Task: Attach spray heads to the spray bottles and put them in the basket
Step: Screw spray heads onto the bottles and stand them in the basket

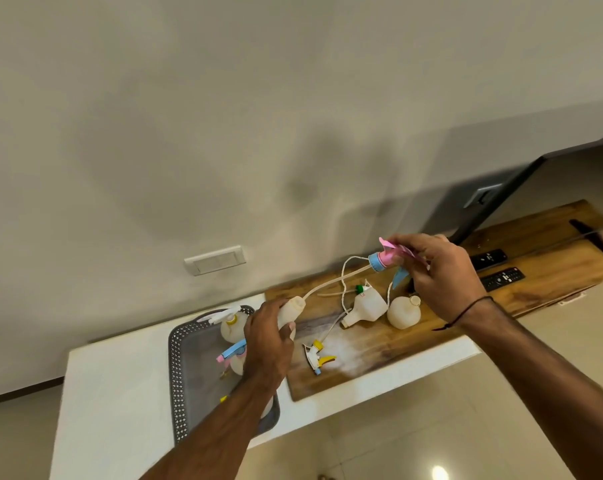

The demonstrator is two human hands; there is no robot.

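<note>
— What have your hands got?

— My left hand (267, 336) is wrapped around a cream bottle (291, 310) over the wooden board's (379, 344) left end. My right hand (443, 271) pinches a pink spray head (388, 256), its tube (338, 278) reaching the bottle's mouth.

— And the basket?

— The grey basket (177, 362) sits left, bottles inside.

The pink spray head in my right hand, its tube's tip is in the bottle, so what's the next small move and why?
Probably bring the right hand down and left toward the bottle, feeding the tube in. The spray head is well away from the neck, and most of the tube is outside, bowed between the two. The left hand holds the bottle tilted toward the head, so the collar can't be screwed on until it reaches the neck.
</note>
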